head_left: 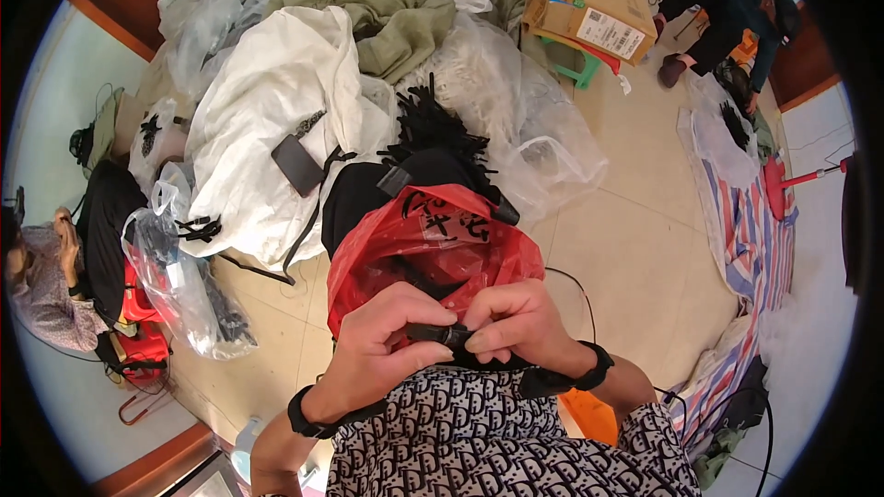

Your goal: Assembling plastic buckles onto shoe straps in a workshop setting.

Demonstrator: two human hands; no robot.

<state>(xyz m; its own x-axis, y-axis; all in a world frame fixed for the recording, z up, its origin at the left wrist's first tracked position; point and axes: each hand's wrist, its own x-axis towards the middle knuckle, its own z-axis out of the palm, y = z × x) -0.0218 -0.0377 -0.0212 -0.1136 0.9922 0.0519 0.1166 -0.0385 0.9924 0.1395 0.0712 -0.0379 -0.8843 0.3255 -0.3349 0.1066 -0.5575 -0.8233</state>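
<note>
Patterned garment [497, 442], blk & white, fills 6 o'clock, nearest the cam. Just above it, L hand [387, 336] and R hand [520, 317] meet w/ a small blk piece [440, 334] btwn them: L thumb + index pinch its left end, R thumb + index pinch the right end, other R fingers curled in. Blk wristband on each arm, e.g. L wristband [322, 419].

Clock from hands: red plastic bag [354, 267] at 12, mouth open, dark stuff inside; past it, also 12, pile of blk strips [437, 133]. White sack [258, 120] approx 11, w/ blk phone [297, 166] on top. Clear bag [180, 281] btwn 9 & 10; seated person [55, 290] farther out, abt 9. Cardboard box [589, 0] at 1; striped sheet [773, 239] approx 2, on floor.
</note>
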